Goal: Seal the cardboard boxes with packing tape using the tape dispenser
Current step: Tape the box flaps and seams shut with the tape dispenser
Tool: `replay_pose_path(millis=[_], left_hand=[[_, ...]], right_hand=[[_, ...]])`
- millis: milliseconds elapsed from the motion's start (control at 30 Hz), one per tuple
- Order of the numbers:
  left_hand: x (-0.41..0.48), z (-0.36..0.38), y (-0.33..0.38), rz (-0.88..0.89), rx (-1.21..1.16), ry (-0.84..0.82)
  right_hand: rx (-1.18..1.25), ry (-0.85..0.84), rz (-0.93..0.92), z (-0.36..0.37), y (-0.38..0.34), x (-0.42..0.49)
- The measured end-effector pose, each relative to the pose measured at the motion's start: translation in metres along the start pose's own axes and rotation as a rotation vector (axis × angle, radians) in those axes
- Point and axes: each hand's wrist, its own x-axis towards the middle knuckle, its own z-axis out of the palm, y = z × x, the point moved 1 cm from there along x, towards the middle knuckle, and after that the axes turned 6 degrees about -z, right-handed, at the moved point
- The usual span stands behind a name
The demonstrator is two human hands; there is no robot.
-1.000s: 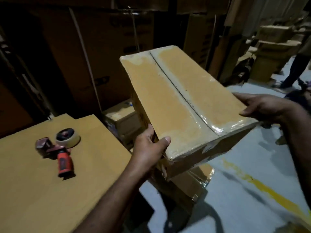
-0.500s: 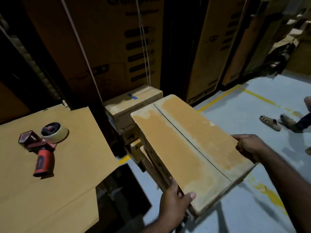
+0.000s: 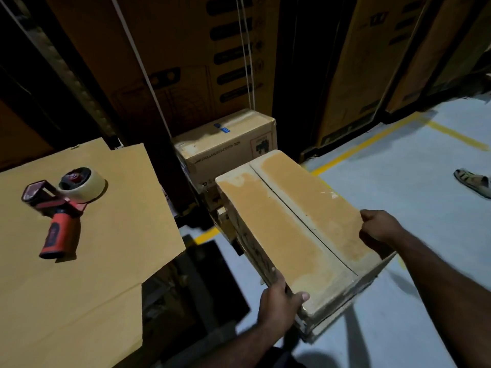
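A long taped cardboard box (image 3: 292, 224) is held low over the floor, its taped seam running along the top. My left hand (image 3: 279, 306) grips its near left corner, thumb on the top face. My right hand (image 3: 380, 227) grips its right long edge, fingers curled over the side. The red tape dispenser (image 3: 61, 208) with a roll of clear tape lies untouched on the cardboard-covered work surface (image 3: 79, 288) at the left.
A smaller printed box (image 3: 225, 147) stands on other cartons just behind the held box. Tall cartons line the back wall. Yellow floor lines cross the grey floor (image 3: 398, 181). A person's sandalled foot (image 3: 473, 179) shows at the right edge.
The box has come down from chest height toward the floor beside the stacked cartons. Both hands kept hold of it. The view tilted down; the dispenser has not moved.
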Motion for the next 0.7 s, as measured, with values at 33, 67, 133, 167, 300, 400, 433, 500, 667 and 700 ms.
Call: replay_pose_path(millis=[33, 67, 133, 167, 300, 400, 433, 500, 667, 700], left_hand=[[0.005, -0.001, 0.004, 0.0, 0.035, -0.024], [0.01, 0.0, 0.007, -0.012, 0.066, -0.052], [0.021, 0.0, 0.011, -0.027, 0.18, -0.115], [0.026, 0.0, 0.012, -0.028, 0.255, -0.134], [0.035, -0.007, 0.023, 0.043, 0.437, -0.127], [0.038, -0.022, 0.039, 0.08, 0.422, -0.133], [0.038, -0.028, 0.042, 0.079, 0.404, -0.134], [0.035, -0.046, 0.049, 0.062, 0.341, -0.105], [0.026, -0.092, 0.059, 0.051, 0.212, 0.061], [0.023, -0.102, 0.061, 0.049, 0.197, 0.092]], right_hand=[[-0.05, -0.016, 0.005, 0.003, 0.0, 0.003], [-0.088, -0.028, 0.015, 0.005, -0.001, 0.003], [-0.152, -0.057, 0.008, 0.01, -0.003, 0.009], [-0.182, -0.081, -0.009, 0.014, -0.006, 0.011], [-0.23, -0.224, -0.084, 0.044, -0.034, -0.001], [-0.274, -0.334, -0.084, 0.075, -0.045, -0.017], [-0.288, -0.34, -0.081, 0.085, -0.044, -0.018], [-0.28, -0.32, -0.096, 0.088, -0.053, -0.024], [-0.109, -0.256, -0.19, 0.065, -0.122, -0.042], [-0.074, -0.25, -0.218, 0.06, -0.137, -0.044]])
